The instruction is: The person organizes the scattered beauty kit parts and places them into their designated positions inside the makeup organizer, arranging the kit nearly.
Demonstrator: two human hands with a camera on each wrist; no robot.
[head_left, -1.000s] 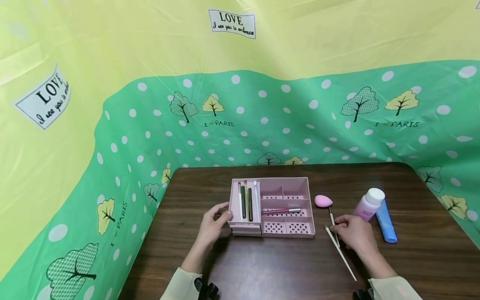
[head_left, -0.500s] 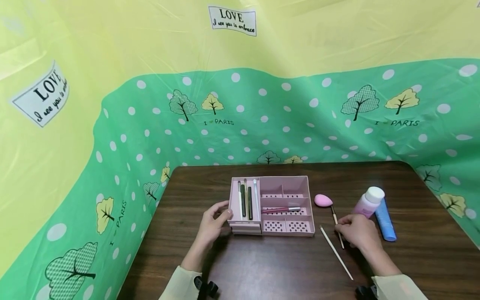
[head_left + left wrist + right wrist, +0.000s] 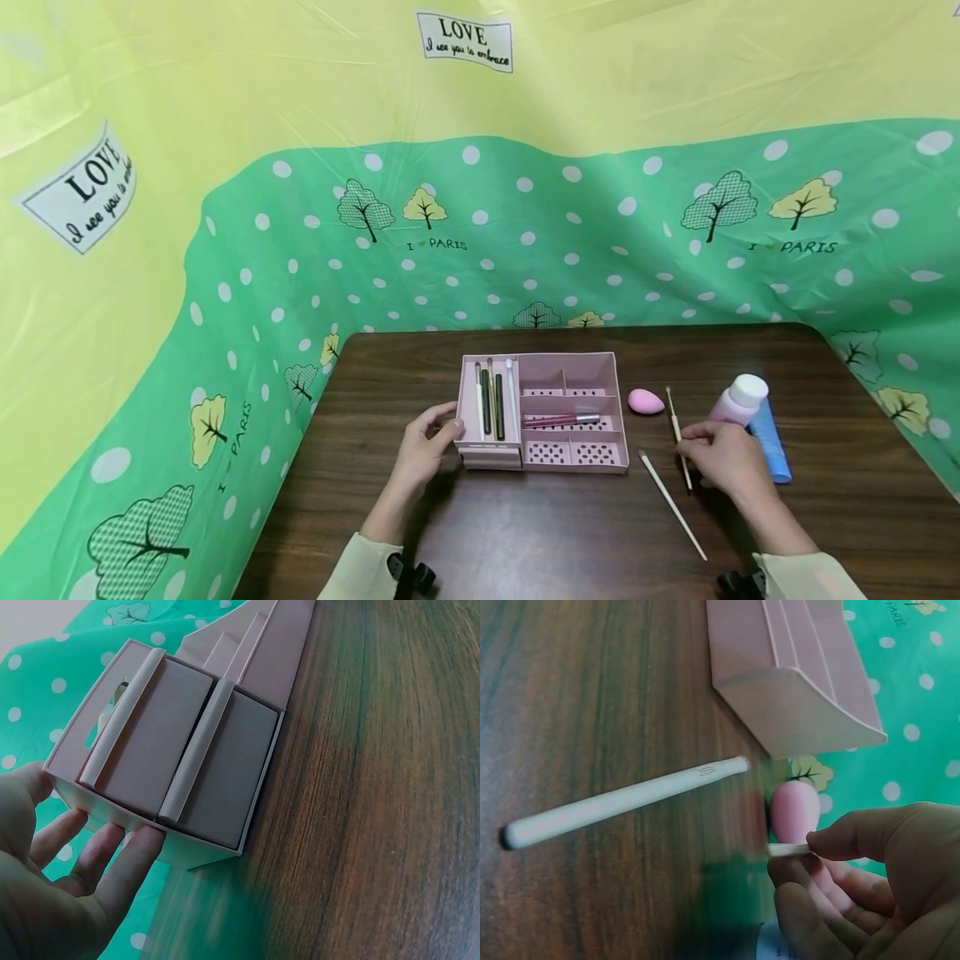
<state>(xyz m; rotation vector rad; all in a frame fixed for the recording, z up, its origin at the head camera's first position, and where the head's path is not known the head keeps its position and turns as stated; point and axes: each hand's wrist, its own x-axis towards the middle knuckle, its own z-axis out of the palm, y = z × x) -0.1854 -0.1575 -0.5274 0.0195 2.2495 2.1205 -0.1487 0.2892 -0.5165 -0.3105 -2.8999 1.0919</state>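
Observation:
The left hand (image 3: 422,446) rests its fingers against the left side of a pink makeup organizer (image 3: 621,417); in the left wrist view the fingertips touch the wall beside its two drawer fronts (image 3: 154,735). The right hand (image 3: 726,457) pinches a thin makeup brush (image 3: 677,429) between thumb and fingers. The brush's light handle (image 3: 789,849) shows between them in the right wrist view. Left of that hand a second makeup brush (image 3: 672,505) with a white handle lies slanted on the table. A pink egg-shaped makeup sponge (image 3: 646,402) sits between organizer and pinched brush.
Behind the right hand stands a pink bottle (image 3: 738,402) with a white cap, and a blue tube (image 3: 771,442) lies beside it. Several slim pencils and brushes (image 3: 492,404) fill the organizer's left section. A dark red tube (image 3: 558,421) lies in its middle row.
The right hand has shifted slightly right with the pinched brush, whose tip moved away from the sponge. The white-handled brush turned slightly and slid left early on. The left hand stays put.

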